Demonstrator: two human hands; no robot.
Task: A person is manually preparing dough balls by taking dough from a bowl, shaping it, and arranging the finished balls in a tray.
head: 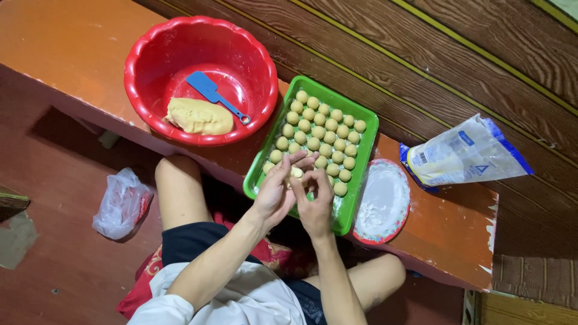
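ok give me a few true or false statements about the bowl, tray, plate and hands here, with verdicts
1. The red bowl holds a lump of yellow dough and a blue scraper. True.
2. The green tray is bare. False: it holds rows of small dough balls.
3. Both hands, left hand and right hand, meet over the tray's near end around a small piece of dough. True.
4. The floured plate sits left of the bowl. False: it lies right of the tray.
5. The plastic bag on the bench lies inside the bowl. False: it lies beyond the plate, at the right.
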